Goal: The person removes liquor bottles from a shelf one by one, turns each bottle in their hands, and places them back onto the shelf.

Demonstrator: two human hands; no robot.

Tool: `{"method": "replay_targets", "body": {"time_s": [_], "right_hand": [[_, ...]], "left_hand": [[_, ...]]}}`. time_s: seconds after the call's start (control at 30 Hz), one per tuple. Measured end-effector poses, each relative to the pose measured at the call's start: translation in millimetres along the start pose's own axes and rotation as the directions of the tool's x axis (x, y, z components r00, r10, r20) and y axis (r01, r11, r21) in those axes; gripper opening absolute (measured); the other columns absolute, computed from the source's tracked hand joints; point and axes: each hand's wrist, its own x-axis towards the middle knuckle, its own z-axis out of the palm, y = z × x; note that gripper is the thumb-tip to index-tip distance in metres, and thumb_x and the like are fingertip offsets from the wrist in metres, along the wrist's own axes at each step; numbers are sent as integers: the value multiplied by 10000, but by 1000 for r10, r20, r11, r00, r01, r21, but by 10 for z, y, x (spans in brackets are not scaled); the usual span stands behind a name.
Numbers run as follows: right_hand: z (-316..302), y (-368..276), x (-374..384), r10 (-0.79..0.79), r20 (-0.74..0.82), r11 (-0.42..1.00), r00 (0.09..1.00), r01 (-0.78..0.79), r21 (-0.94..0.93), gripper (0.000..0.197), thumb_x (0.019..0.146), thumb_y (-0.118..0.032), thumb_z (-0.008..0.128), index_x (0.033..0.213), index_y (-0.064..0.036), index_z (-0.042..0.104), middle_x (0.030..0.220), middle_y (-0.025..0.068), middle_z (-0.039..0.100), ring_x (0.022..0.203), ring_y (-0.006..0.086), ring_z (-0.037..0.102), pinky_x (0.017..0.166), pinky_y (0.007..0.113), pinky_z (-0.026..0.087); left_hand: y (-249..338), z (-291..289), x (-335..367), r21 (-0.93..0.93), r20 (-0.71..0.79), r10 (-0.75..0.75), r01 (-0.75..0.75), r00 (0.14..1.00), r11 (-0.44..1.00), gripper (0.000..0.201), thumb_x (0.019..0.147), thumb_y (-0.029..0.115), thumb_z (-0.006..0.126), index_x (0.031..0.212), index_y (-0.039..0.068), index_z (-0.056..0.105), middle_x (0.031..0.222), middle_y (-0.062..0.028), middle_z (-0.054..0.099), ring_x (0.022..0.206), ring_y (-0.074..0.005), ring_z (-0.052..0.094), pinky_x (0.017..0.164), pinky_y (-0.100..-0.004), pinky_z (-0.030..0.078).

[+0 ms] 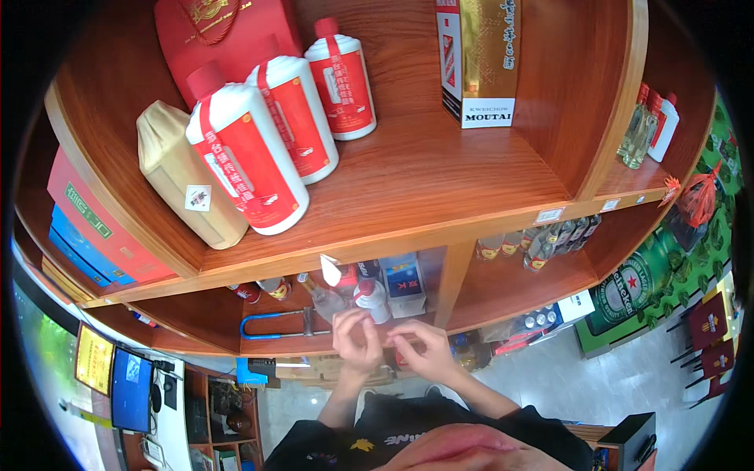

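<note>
My left hand is raised below the shelf edge with its fingers curled in. Close to its right, my right hand has thumb and fingertips pressed together, pointing at the left one. Whatever they may hold is too small to make out. Just above them a white paper tag hangs askew at the shelf edge. Behind my hands, on the lower shelf, stand a small white bottle with a red cap, a clear glass bottle and a blue-and-white box.
White bottles with red labels, a wrapped tan bottle, a red gift bag and a gold box stand on the upper shelf. A blue-handled U-shaped lock lies lower left. Small bottles line the lower right shelf.
</note>
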Motion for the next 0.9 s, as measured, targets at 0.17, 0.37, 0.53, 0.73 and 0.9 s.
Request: {"method": "replay_targets", "body": {"time_s": [0.17, 0.37, 0.53, 0.73, 0.9], "right_hand": [[-366, 62, -194, 17, -126, 993, 992, -31, -110, 113, 918, -25, 655, 1023, 13, 675, 928, 132, 712, 842, 233, 710, 758, 318, 555], [-827, 141, -468, 118, -466, 962, 877, -217, -165, 89, 923, 0, 635, 997, 8, 685, 879, 108, 721, 817, 170, 717, 742, 294, 549], [-1555, -225, -471, -75, -670, 916, 739, -215, -340, 88, 950, -16, 613, 1013, 24, 660, 855, 68, 703, 791, 131, 675, 735, 277, 536], [-2407, -1030, -160, -338, -606, 876, 720, 5, -482, 155, 995, -51, 584, 1119, 39, 606, 966, 70, 666, 899, 112, 645, 807, 260, 520], [-3371, -1456, 470, -439, -557, 825, 705, 71, -561, 283, 970, -131, 662, 1175, 48, 587, 1026, 77, 673, 904, 127, 650, 818, 268, 531]], "left_hand": [[238, 392, -28, -213, 71, -223, 233, 972, 949, 205, 883, -41, 618, 1080, -9, 573, 954, -158, 652, 869, -267, 631, 786, -357, 495], [250, 412, -91, -220, 252, -85, 143, 964, 965, 186, 922, -27, 580, 1105, -25, 545, 1022, -143, 594, 919, -200, 589, 834, -319, 493], [542, 636, 52, -313, 354, 89, 28, 931, 949, 187, 864, -63, 612, 1047, -30, 587, 1022, -193, 632, 913, -281, 619, 784, -342, 508], [971, 896, 438, -502, 314, 358, -166, 879, 849, 252, 805, -73, 635, 1043, -5, 586, 993, -181, 641, 866, -293, 629, 767, -381, 512], [1342, 1057, 733, -500, 239, 506, -342, 829, 796, 294, 770, -88, 639, 1042, 13, 586, 982, -165, 642, 848, -292, 638, 743, -380, 515]]}}
